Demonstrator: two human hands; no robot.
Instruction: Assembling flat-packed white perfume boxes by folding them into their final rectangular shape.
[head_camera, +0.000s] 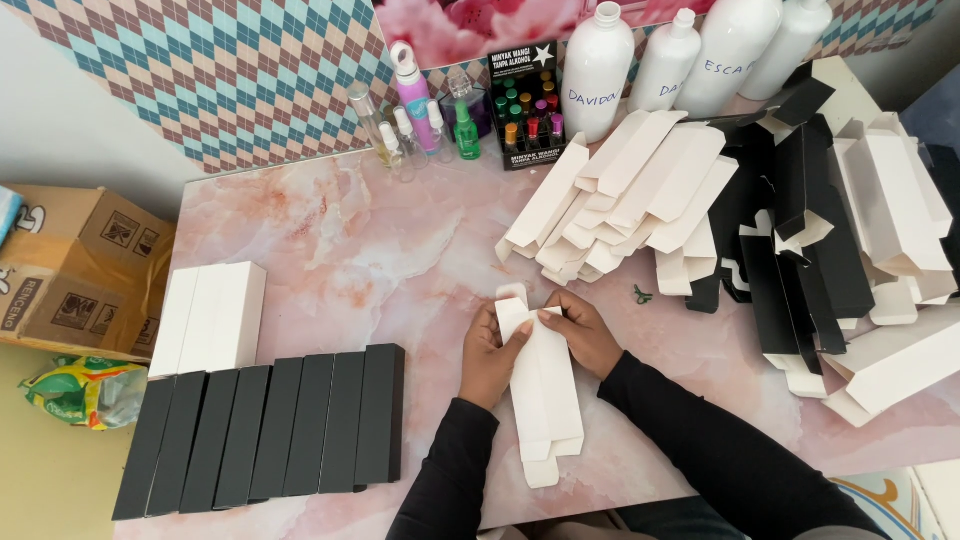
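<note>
My left hand (491, 353) and my right hand (583, 332) both grip a long white carton (541, 392) lying lengthwise on the pink marble table (380, 250). The fingers press on the flaps at its far end, near a rounded tab (512, 293). Its near end is open, with flaps sticking out toward me. Both my sleeves are black.
A row of several finished black boxes (270, 430) and three white ones (210, 316) lies at left. Flat white cartons (625, 195) and black-and-white ones (850, 230) are heaped at right. White bottles (597, 70), small spray bottles (415, 95) and a vial display (527, 110) stand at the back. A cardboard box (70, 270) sits off the table's left edge.
</note>
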